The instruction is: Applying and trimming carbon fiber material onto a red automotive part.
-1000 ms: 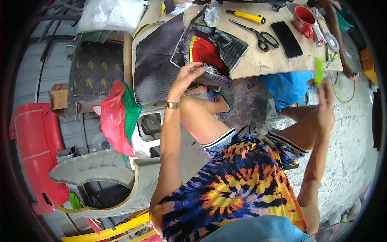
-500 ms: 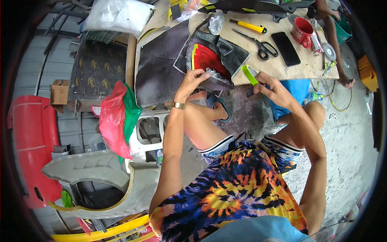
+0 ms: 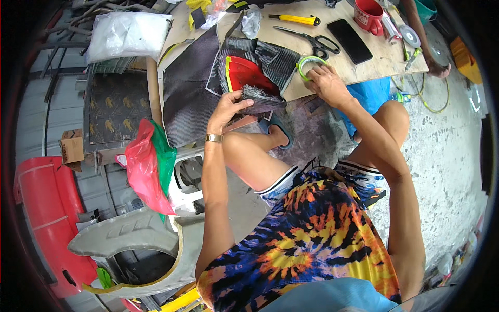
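Note:
A red curved part with a yellow-green tape strip along its left side lies at the table's front edge, partly covered by black woven carbon-fibre cloth. My left hand pinches its near edge, where the cloth looks frayed, between thumb and fingers. To the right, the fingers of my right hand are closed on a bright green tape roll, which is over the tabletop close to the scissors. Whether the roll rests on the wood I cannot tell. A larger dark carbon-fibre sheet spreads left of the part.
On the wooden table are a black phone, a yellow utility knife and a red mug. A wrapped white package sits far left, a grey fender nearer me. Another person's arm or leg shows at right.
My right hand has carried the tape roll away from me, off the table's front edge and nearer the scissors, and the roll now faces up more. My left hand keeps its pinch. The view has shifted.

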